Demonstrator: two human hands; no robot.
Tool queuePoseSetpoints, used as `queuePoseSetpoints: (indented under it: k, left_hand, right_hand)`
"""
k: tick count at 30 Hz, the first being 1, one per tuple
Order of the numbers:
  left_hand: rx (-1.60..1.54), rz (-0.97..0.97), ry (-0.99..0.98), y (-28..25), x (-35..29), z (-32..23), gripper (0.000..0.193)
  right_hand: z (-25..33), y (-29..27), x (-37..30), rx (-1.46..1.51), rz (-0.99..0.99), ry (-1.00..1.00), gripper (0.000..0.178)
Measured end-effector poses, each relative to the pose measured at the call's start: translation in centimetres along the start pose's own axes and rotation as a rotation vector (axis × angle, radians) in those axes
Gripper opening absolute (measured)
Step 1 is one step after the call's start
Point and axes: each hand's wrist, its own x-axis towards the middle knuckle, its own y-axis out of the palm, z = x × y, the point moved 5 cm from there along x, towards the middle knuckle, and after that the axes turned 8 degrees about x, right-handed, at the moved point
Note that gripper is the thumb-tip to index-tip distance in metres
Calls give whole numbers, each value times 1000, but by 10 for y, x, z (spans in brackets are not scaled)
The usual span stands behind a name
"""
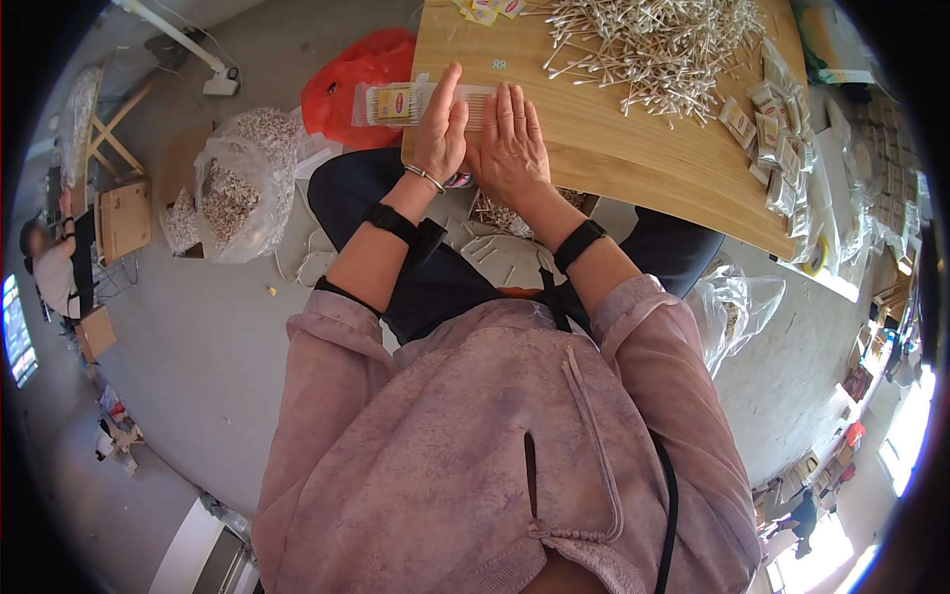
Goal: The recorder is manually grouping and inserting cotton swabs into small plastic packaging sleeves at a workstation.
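At the near left edge of the wooden table [643,163] lies a clear plastic bag of cotton swabs [381,103] with a yellow label card inside. My left hand [442,134] stands on its edge across the bag, fingers stretched out. Flat beside it, my right hand [512,144] has its fingers extended over the row of swabs at the bag's right part. Some swab sticks show between the two hands; what lies under my right palm is hidden. A big heap of loose cotton swabs [658,49] covers the table's far side.
Filled swab packs [777,144] pile up at the table's right edge. Yellow cards [487,10] lie at the far edge. A red plastic bag [361,74] and a clear sack of swabs [237,188] stand at left. Below the table sits a box of swabs [505,216].
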Motion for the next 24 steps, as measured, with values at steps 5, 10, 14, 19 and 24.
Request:
queuePoseSetpoints:
  k: [5,10,14,19,24]
  left_hand:
    - [-208,-42,-64,0,2,8,51]
    - [-258,-45,-116,0,3,12,51]
    - [-424,-93,-132,-2,11,21,49]
    - [-449,-19,-113,-5,15,21,53]
    - [-411,-61,-114,-5,12,24,50]
  right_hand:
    - [6,8,6,11,-5,50,76]
    - [9,10,8,29,15,71,77]
    - [15,9,15,29,8,65,77]
    - [16,10,19,30,-31,72,75]
    - [18,9,11,62,20,2,75]
